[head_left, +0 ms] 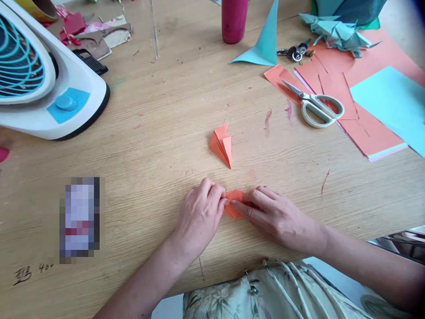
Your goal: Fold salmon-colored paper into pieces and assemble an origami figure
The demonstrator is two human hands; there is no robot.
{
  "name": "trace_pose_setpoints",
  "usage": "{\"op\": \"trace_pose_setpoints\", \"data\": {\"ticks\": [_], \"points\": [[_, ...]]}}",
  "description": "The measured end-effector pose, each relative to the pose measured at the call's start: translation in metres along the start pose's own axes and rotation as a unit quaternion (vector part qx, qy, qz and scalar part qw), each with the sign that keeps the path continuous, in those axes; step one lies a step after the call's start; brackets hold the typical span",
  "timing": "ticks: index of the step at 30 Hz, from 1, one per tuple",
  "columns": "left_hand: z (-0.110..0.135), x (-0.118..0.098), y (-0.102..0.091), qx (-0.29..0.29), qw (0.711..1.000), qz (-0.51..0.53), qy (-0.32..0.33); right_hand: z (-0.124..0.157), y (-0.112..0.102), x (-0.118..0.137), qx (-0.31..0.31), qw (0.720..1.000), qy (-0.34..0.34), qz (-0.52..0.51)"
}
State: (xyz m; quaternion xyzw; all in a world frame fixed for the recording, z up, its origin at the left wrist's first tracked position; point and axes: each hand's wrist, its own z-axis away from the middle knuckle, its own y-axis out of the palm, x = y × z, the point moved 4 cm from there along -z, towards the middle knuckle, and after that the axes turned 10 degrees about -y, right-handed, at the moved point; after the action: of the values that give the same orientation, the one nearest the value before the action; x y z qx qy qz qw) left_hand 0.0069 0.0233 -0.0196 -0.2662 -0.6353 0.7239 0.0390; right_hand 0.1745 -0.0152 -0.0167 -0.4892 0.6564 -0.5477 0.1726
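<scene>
A small piece of folded orange paper (235, 212) lies on the table close to its front edge, between my two hands. My left hand (203, 210) pinches its left end with thumb and fingers. From the other side my right hand (274, 212) grips the right part, its fingertips pressing on the paper's middle. My fingers cover both ends of the piece. Just beyond my hands rests a second orange folded paper piece (222, 145), pleated and pointed toward me, with nothing touching it.
A white fan (83, 88) stands at the left. Scissors (315, 104) lie on orange paper sheets (372, 137) at the right, beside a light blue sheet (392, 102). Farther back are a magenta cup (234, 22), a blue folded paper (264, 44), keys (295, 53) and a blue origami figure (341, 35).
</scene>
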Motion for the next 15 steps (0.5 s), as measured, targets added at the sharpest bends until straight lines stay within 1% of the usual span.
{"op": "trace_pose_setpoints", "data": {"ticks": [4, 8, 12, 15], "points": [[0.005, 0.002, 0.004, -0.045, 0.999, -0.009, 0.022, 0.0, 0.0, 0.002, 0.014, 0.999, -0.015, 0.048], [0.007, 0.005, 0.007, -0.072, 0.996, -0.025, 0.045, 0.002, -0.001, 0.006, 0.024, 0.996, -0.027, 0.082], [0.006, 0.006, 0.007, -0.082, 0.995, -0.031, 0.052, 0.008, 0.0, 0.008, 0.031, 0.995, -0.029, 0.091], [0.006, 0.006, 0.007, -0.082, 0.995, -0.026, 0.049, 0.011, -0.002, 0.007, 0.028, 0.997, -0.019, 0.071]]}}
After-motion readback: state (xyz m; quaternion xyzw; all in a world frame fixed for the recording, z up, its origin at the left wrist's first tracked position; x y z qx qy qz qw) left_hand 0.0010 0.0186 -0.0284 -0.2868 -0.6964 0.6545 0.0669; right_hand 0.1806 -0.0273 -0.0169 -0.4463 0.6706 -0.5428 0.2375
